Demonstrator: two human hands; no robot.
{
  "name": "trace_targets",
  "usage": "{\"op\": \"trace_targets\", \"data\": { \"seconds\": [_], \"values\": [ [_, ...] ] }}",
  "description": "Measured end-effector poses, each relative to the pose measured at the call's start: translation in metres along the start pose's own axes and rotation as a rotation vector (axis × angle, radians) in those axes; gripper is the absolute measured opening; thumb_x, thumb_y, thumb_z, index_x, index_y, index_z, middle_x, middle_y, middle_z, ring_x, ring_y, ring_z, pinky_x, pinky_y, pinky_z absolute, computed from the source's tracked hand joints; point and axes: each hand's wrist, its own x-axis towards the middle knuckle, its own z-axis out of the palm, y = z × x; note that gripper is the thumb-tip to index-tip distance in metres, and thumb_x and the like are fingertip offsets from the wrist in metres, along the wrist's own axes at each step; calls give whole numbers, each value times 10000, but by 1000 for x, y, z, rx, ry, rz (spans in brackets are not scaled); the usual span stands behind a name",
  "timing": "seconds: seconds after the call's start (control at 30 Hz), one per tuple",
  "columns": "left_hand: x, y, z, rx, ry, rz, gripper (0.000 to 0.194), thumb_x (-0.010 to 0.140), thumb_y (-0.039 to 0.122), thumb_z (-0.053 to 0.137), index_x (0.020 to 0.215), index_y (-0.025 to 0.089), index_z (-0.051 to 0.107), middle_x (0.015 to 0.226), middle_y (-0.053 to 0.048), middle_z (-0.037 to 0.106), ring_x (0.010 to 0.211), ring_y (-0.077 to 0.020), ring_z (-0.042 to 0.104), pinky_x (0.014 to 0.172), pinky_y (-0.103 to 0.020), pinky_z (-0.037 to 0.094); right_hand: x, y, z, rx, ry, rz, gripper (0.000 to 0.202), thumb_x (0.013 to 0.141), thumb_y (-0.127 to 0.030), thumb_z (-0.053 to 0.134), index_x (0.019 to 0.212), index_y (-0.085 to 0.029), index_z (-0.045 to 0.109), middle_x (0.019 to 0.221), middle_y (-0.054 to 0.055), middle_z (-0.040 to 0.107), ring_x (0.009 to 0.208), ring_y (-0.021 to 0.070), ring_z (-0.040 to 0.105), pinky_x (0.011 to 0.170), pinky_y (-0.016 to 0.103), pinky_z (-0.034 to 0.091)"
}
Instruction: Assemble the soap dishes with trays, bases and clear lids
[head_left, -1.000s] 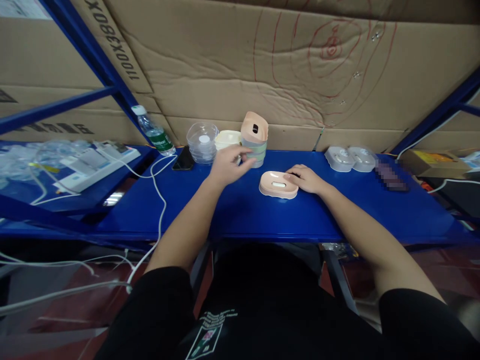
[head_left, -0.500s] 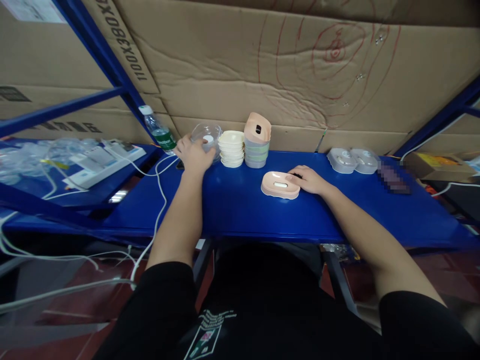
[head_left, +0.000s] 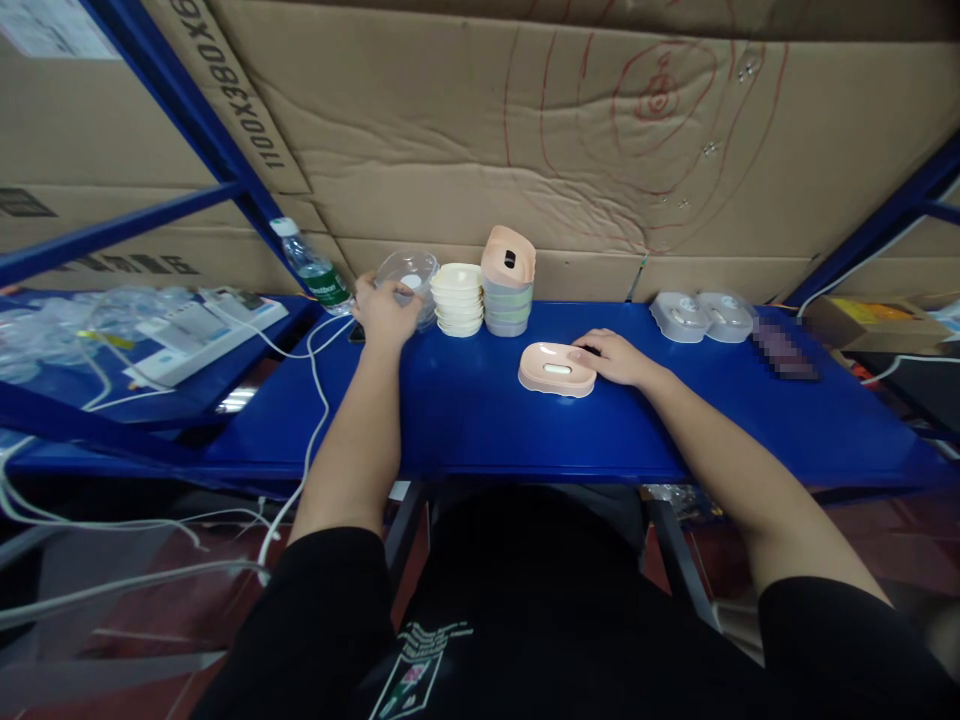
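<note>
My left hand (head_left: 388, 310) reaches to a clear round plastic container (head_left: 409, 265), its thumb and fingers apart around the near side. A small white piece shows inside the container; the fingertips are partly hidden. My right hand (head_left: 616, 358) holds the right end of a shallow pink oval dish (head_left: 540, 372) that rests on the table, thumb over the rim. A white oval piece (head_left: 556, 369) lies in the dish's middle. Beside the container stands a stack of cream dishes (head_left: 459, 300), then a stack of translucent boxes (head_left: 507, 318) topped by a tilted pink piece (head_left: 510, 256) with a dark slot.
A green-labelled water bottle (head_left: 322, 280) leans behind my left hand. Two translucent boxes (head_left: 681, 318) sit at the back right near a cardboard box (head_left: 877, 325). White cables (head_left: 319, 385) cross the blue table (head_left: 472, 430) at left. Cardboard (head_left: 420, 120) walls the back.
The whole view shifts slightly. My left hand stays at the clear container and draws back very little; my right hand and the pink dish keep their places.
</note>
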Motion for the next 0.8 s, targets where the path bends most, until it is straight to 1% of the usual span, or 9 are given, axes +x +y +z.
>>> {"op": "trace_targets", "data": {
  "seconds": [0.1,0.23,0.37,0.5,0.63,0.8],
  "values": [
    [4,-2,1,-45,1,-19,303,718,253,922,880,235,667,1519,-140,570,1551,-411,506,1360,-643,340,0,-1,-1,0,-4,-4,743,1071,-837,443,1223,-230,846,1218,161,844,1178,376,752,1111,580,530],
    [6,1,-1,-37,-34,-87,313,744,258,913,898,227,642,1524,-151,529,1582,-394,485,1385,-613,310,0,-1,-1,-3,-12,1,806,1057,-871,418,1227,-207,842,1214,178,840,1183,385,749,1119,592,523],
    [6,4,-1,-62,-29,-103,276,783,292,888,910,228,652,1508,-139,532,1585,-377,481,1387,-595,302,0,-1,-1,0,-14,8,808,1053,-876,418,1234,-211,839,1218,180,837,1186,386,746,1119,598,522],
    [7,2,0,-82,-5,-89,242,805,317,867,900,225,665,1503,-147,547,1568,-364,501,1383,-557,322,0,-2,-2,-2,-14,14,804,1055,-873,418,1237,-213,840,1232,180,835,1188,390,743,1118,601,523],
    [7,-1,1,-87,3,-31,227,819,327,852,880,229,657,1511,-149,574,1552,-348,528,1378,-506,348,0,-1,-2,-10,-25,12,769,1065,-851,423,1247,-231,841,1247,171,835,1197,387,742,1128,601,517],
    [7,-2,1,-72,23,4,217,832,316,838,859,238,638,1460,-149,626,1513,-353,572,1368,-525,370,0,0,-2,-10,-23,11,744,1071,-829,439,1246,-230,844,1235,170,837,1196,383,747,1132,596,518]
  ]
}}
